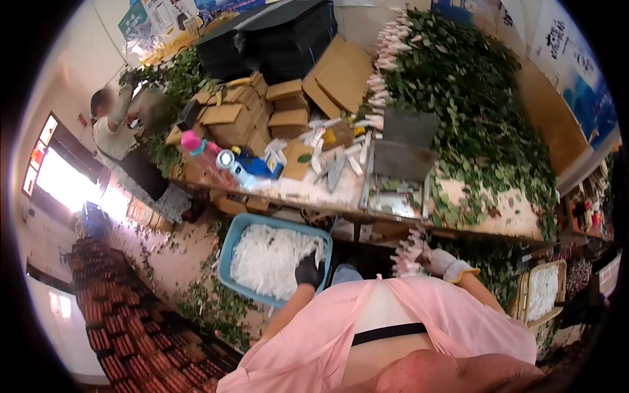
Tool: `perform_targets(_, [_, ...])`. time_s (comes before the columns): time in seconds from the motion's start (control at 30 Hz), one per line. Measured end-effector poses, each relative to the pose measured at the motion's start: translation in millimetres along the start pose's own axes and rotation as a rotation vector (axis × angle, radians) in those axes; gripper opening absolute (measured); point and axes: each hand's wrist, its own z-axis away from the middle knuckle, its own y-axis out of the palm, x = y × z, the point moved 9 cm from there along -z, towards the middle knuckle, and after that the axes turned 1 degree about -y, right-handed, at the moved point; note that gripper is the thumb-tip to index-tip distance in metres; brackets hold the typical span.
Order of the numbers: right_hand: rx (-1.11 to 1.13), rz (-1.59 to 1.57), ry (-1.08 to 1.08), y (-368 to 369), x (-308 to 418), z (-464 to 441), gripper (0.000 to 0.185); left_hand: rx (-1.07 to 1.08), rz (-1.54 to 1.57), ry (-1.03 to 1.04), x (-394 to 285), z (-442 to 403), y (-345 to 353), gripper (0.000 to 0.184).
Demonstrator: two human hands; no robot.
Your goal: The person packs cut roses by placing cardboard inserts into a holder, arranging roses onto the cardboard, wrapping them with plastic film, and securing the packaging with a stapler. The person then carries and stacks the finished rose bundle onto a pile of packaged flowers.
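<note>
Your left hand [309,270] sits in the right side of the basin [226,259], over the white pieces [263,262]; pick with a light pinch, so tangled ones separate without being crushed. Your right hand [445,263] looks closed on the pale pink bunch [407,254], low beside the front edge of the desk [517,213]; hold it snugly but gently, and steer its tips clear of that edge. The dark glove hides how far your left fingers are bent, and you cannot tell if they have a piece. Your right fingertips blur into the bunch, whose lower end meets your apron [301,327].
</note>
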Motion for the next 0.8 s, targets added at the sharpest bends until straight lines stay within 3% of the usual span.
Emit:
perform_targets(0.07, [-0.114,0.397,-0.23,0,-4,-23,0.054,-0.388,0.022,0.215,-56,-105,-72,0.056])
perform_targets(0.2, [0.157,-1.036,0.188,-5,-65,-61,0.029,-0.438,-0.097,0.099,-95,-312,-142,0.071])
perform_targets(0.23, [0.134,-0.974,0.245,-62,-48,-80,0.026,-0.452,-0.214,0.076,-98,-350,-149,0.073])
perform_targets(0.27, [0.114,-0.914,0.304,-118,-30,-99,0.024,-0.318,-0.365,0.047,-92,-394,-138,0.074])
perform_targets(0.3, [0.096,-0.855,0.362,-175,-13,-117,0.024,-0.288,-0.42,0.123,-79,-430,-123,0.068])
perform_targets(0.33, [0.105,-0.916,0.374,-181,-24,-126,0.026,-0.262,-0.478,0.193,-68,-460,-111,0.062])
perform_targets(0.4, [-0.194,-0.776,0.105,-246,-12,-143,0.027,0.004,-0.205,0.053,-48,-494,-100,0.044])
perform_targets(0.47, [0.002,-0.86,0.459,-263,-31,-147,0.028,-0.078,-0.197,0.107,-46,-498,-92,0.032])
perform_targets(0.53, [0.036,-0.933,0.479,-274,-54,-157,0.029,-0.1,-0.272,0.216,-51,-490,-94,0.03])
perform_targets(0.57, [0.036,-0.918,0.363,-298,-51,-173,0.027,-0.11,-0.279,0.202,-48,-484,-106,0.03])
perform_targets(0.6, [0.053,-0.853,0.43,-321,-53,-184,0.027,-0.067,-0.396,0.276,-54,-476,-109,0.03])
perform_targets(0.67, [-0.055,-0.701,0.227,-358,-62,-228,0.026,-0.031,-0.512,0.34,-69,-466,-130,0.03])
perform_targets(0.73, [-0.185,-0.344,-0.019,-406,-54,-286,0.025,0.42,-0.566,0.336,-62,-461,-119,0.049])
perform_targets(0.77, [-0.227,-0.305,-0.144,-439,-31,-315,0.025,0.581,-0.526,0.222,-53,-466,-113,0.056])
perform_targets(0.8, [-0.22,-0.117,-0.189,-462,-21,-352,0.026,0.575,-0.524,0.208,-48,-466,-107,0.056])
